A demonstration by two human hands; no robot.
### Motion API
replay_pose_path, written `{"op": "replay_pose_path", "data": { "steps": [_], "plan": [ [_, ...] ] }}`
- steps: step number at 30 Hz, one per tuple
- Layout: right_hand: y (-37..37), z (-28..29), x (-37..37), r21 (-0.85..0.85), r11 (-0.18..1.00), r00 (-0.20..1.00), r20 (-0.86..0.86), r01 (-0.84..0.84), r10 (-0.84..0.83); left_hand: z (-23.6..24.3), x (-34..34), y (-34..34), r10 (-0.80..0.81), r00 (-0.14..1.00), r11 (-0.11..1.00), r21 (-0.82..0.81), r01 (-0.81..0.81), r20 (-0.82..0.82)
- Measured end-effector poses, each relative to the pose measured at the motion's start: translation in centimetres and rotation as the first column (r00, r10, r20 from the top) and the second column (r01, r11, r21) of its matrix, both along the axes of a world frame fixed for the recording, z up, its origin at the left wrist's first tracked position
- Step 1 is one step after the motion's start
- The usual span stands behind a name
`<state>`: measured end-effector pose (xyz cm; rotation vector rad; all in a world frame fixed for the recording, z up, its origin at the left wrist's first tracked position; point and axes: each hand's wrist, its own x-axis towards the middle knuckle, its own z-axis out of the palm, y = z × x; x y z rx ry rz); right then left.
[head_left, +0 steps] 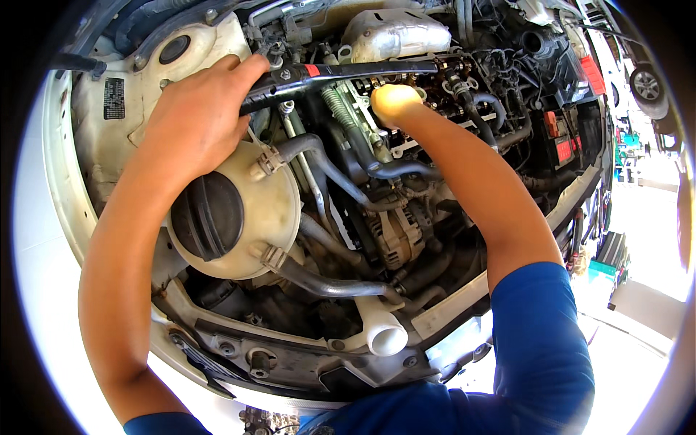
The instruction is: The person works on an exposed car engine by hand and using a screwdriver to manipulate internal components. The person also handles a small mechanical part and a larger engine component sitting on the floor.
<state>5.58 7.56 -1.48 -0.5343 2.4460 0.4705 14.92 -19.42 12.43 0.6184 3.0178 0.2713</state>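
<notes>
My left hand (199,119) reaches over the left side of an open engine bay, its fingers wrapped round the handle end of a slim black folding work light (362,70) with a red band. Its long arm stretches right above the uncovered top of the engine (435,109). A bright yellowish glow falls on my right hand (396,103), which is curled down at the near left end of that engine top, below the light. Those fingers look closed, but their tips and anything in them are hidden.
A cream coolant tank (283,210) with a black cap (208,215) stands beneath my left wrist, hoses running from it. A metal heat shield (395,35) lies behind the engine. An alternator (397,235) and a white pipe opening (386,338) are nearer; a battery (562,141) is at right.
</notes>
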Motion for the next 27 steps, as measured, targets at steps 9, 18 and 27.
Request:
{"op": "replay_pose_path", "data": {
  "steps": [9,18,27],
  "plan": [
    [0.0,-0.5,0.8,-0.069,0.994,0.995,-0.044,0.090,-0.094,0.1,0.0,-0.7,-0.048,0.999,0.999,0.001,0.048,-0.018],
    [1.0,-1.4,-0.5,-0.025,0.979,0.979,-0.002,0.202,-0.203,-0.1,-0.2,-0.3,-0.062,0.997,0.998,-0.001,0.062,-0.046],
    [0.0,-1.4,-0.8,-0.030,0.978,0.978,0.033,0.206,-0.205,-0.2,0.0,-0.5,-0.071,0.997,0.998,-0.006,0.070,-0.039]
  ]
}}
